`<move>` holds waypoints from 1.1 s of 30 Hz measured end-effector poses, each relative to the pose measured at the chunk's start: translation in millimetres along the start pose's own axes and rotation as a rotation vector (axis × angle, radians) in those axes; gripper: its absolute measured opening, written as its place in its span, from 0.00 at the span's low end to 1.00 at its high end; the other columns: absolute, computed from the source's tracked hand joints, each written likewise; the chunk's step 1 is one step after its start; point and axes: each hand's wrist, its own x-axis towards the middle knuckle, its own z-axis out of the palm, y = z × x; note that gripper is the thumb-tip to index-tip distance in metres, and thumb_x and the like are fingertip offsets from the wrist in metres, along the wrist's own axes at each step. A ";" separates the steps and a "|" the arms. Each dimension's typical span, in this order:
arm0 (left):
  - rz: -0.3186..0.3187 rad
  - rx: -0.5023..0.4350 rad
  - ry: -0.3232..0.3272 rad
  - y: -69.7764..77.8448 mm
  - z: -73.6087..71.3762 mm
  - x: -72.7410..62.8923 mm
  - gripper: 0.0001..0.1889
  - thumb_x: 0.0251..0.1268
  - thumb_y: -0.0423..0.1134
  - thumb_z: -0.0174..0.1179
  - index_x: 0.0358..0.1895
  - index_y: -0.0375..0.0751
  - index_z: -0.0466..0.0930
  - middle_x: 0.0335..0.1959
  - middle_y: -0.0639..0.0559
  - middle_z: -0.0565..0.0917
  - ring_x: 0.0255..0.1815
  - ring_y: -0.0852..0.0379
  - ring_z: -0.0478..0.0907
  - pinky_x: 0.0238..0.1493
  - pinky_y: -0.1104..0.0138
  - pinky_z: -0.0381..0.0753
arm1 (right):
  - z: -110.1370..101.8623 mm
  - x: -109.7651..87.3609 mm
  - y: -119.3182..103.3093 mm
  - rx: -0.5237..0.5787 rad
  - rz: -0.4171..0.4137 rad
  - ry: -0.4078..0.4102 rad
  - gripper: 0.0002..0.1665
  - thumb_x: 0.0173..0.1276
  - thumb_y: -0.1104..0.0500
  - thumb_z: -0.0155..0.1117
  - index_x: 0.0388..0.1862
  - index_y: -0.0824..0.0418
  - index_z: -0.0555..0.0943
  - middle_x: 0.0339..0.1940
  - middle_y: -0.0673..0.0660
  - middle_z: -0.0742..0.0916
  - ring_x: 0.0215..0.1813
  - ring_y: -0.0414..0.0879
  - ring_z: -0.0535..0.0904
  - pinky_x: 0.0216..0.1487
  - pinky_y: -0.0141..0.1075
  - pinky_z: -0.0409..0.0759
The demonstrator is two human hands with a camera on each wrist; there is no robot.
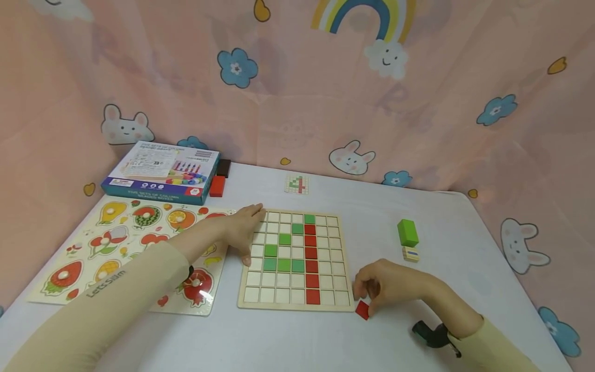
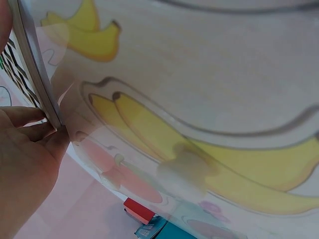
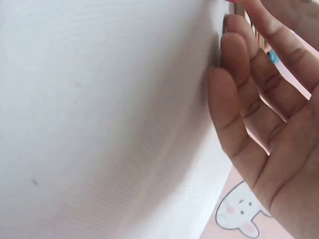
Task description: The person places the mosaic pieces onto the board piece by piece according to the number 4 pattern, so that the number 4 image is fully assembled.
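A wooden grid board lies flat on the white table, with green tiles and a column of red tiles in its squares. Together they look like a figure 4. My left hand rests at the board's left edge, fingers toward the upper corner and thumb lower down; the left wrist view shows its fingertips against that edge. Just off the lower right corner, my right hand pinches a loose red square tile. In the right wrist view its other fingers are bent close over the tabletop.
A fruit picture board lies under the left forearm. Behind it are a boxed set, a red block and a black block. A small pattern card lies beyond the grid. Right: green block, striped block.
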 end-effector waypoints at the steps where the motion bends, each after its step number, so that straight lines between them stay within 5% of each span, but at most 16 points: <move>1: -0.001 0.000 0.000 0.0 0.0 0.1 0.70 0.36 0.51 0.82 0.79 0.31 0.41 0.82 0.34 0.40 0.83 0.34 0.38 0.82 0.46 0.47 | 0.8 0.2 0.4 -0.013 0.001 -0.011 0.15 0.49 0.54 0.81 0.35 0.45 0.84 0.30 0.50 0.84 0.29 0.33 0.74 0.30 0.26 0.77; 13: -0.001 -0.003 0.007 -2.5 1.4 1.8 0.70 0.36 0.51 0.82 0.79 0.31 0.41 0.82 0.34 0.41 0.83 0.34 0.39 0.82 0.45 0.47 | 3.5 4.9 2.1 -0.126 0.013 0.027 0.16 0.51 0.61 0.77 0.29 0.45 0.78 0.27 0.43 0.81 0.30 0.34 0.74 0.31 0.26 0.78; 22: -0.001 -0.002 0.001 -3.3 1.5 2.9 0.70 0.35 0.51 0.82 0.79 0.32 0.41 0.82 0.34 0.41 0.83 0.35 0.38 0.82 0.45 0.47 | -6.5 11.5 -4.2 -0.091 -0.038 0.161 0.12 0.59 0.63 0.71 0.26 0.47 0.78 0.29 0.41 0.85 0.34 0.33 0.78 0.36 0.29 0.82; 33: 0.006 0.009 0.005 -0.7 0.9 1.8 0.70 0.36 0.51 0.82 0.79 0.30 0.42 0.82 0.33 0.41 0.83 0.34 0.39 0.82 0.45 0.47 | -6.2 44.6 -19.2 -0.082 -0.040 0.352 0.07 0.63 0.59 0.71 0.36 0.48 0.82 0.31 0.43 0.85 0.37 0.37 0.78 0.39 0.28 0.80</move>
